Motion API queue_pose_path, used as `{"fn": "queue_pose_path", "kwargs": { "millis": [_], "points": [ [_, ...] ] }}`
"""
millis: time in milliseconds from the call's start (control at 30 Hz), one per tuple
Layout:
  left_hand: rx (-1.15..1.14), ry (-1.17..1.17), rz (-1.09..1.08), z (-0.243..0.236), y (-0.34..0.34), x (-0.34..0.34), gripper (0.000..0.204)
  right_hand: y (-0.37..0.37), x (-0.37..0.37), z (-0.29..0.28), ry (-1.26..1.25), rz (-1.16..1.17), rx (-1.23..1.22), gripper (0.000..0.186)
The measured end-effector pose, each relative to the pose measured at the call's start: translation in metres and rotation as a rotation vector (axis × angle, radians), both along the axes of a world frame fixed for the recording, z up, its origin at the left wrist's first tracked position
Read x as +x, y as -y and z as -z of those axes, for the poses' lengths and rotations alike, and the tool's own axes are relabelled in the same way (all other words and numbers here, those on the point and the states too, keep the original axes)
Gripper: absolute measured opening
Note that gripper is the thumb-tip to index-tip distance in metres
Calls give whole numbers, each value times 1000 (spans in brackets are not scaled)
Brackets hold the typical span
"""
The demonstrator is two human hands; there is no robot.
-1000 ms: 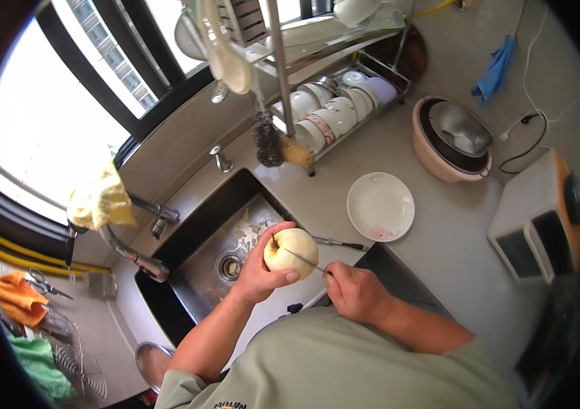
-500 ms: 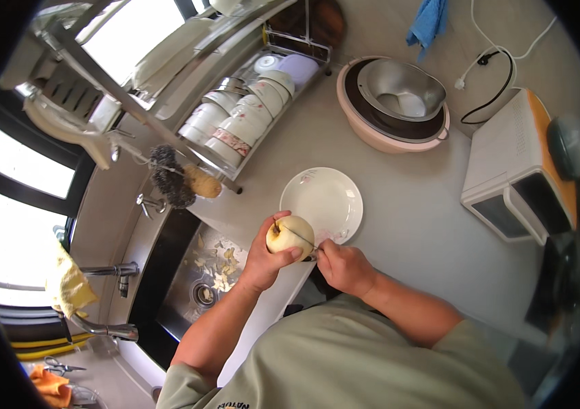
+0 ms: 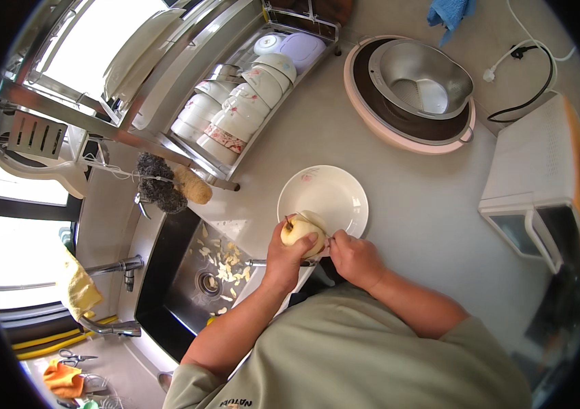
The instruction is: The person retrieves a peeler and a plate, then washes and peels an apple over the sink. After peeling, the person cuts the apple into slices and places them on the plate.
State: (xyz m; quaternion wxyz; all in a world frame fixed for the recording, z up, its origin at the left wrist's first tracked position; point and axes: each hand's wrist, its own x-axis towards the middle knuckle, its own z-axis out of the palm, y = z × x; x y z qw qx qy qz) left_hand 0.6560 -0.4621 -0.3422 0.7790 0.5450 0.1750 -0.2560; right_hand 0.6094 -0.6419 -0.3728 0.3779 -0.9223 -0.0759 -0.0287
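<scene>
Left hand [image 3: 285, 255] holding one peeled fruit [image 3: 298, 232], one right hand [image 3: 357, 261], one plate [image 3: 322, 189]

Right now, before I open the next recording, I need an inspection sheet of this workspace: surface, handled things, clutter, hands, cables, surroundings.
Surface: grey counter, bearing a white plate.
Handled things: peeled pale fruit, stem showing.
Clutter: pale peelings scattered in the sink.
Hands: left hand holds the fruit; right hand is closed beside it, its grip's contents mostly hidden.
Cables: black cable and white plug near the wall.
Surroundings: racked bowls, pink basin with vessels nested inside, yellow cloth by the tap.
</scene>
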Motion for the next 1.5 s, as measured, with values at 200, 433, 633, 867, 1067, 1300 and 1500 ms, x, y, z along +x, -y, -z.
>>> {"fn": "queue_pose_path", "kwargs": {
  "millis": [200,433,633,867,1067,1300,1500],
  "points": [
    [-48,-3,-31,5,-1,0,76,13,6,0,-68,-76,76,19],
    [-1,184,23,13,-15,-7,89,34,16,5,-256,28,388,22],
    [-119,84,-98,12,-16,-15,96,44,21,-21,-141,-47,384,15],
    [-91,147,-101,2,-10,-11,100,32,16,-50,51,-317,251,12],
    [-120,195,-139,-4,5,-3,94,33,19,-43,24,-310,160,13],
    [2,236,-101,-18,23,6,85,27,25,-23,58,-249,136,9],
    [38,171,-284,-22,42,11,78,17,32,-15,145,-166,156,7]
  ]
}}
